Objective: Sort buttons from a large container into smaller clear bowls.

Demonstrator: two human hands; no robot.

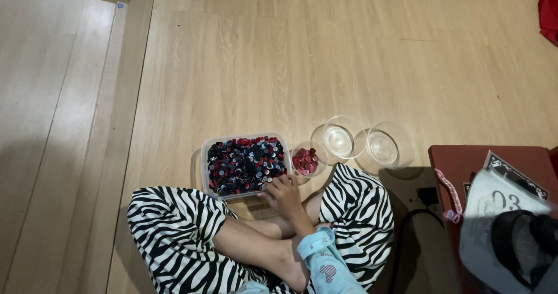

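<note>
A clear rectangular plastic tray (204, 165) sits on the wooden floor in front of my crossed legs, full of small round pieces in red, black and pale blue. My right hand (283, 194), in a light blue sleeve, rests at the tray's near right corner with its fingers curled over the rim and touching the pieces. Whether a piece is pinched between the fingers is hidden. Just right of the tray stands a small clear bowl (306, 160) holding red and pink pieces. My left hand is out of sight.
Two empty clear bowls (339, 138) (388, 145) stand in a row to the right of the small one. A dark red low table (459, 160) with papers and a bag is at the right. A black cable (407, 221) lies beside it. A raised wooden ledge (125, 67) runs along the left.
</note>
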